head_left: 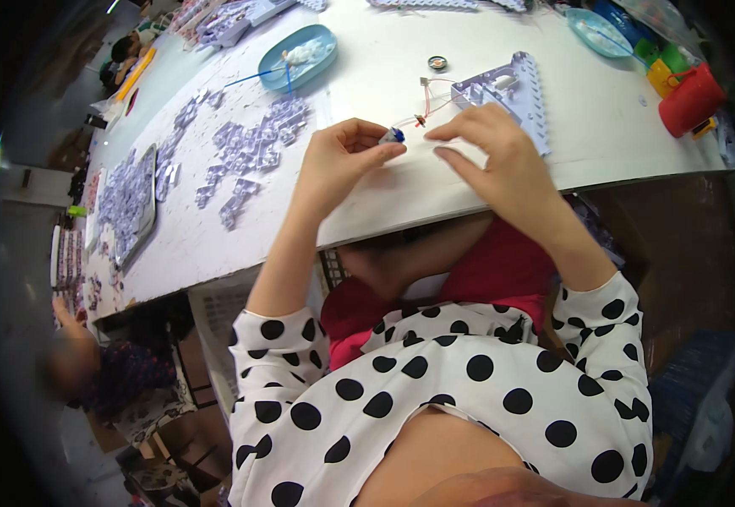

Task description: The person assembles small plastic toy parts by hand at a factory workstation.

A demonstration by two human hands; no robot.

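Note:
My left hand (338, 160) pinches a small part with a silver body and a blue end (395, 135) between thumb and fingertips, just above the white table. Its exact kind is too small to make out. Close by to the right, my right hand (490, 152) hovers with thumb and forefinger apart and nothing visible between them. Thin red and white wires (431, 95) run near both hands, with a tiny dark-orange piece (420, 121) among them. Behind the right hand lies a pale lilac plastic housing (530, 97) with a toothed edge, partly covered by that hand.
Loose lilac plastic pieces (249, 144) spread over the table's left, beside a tray (143, 203) heaped with more. A blue dish (321, 63) with white stuff stands at the back. A round speaker-like disc (437, 62) lies mid-table. At right are a red cup (690, 100) and another blue dish (591, 38).

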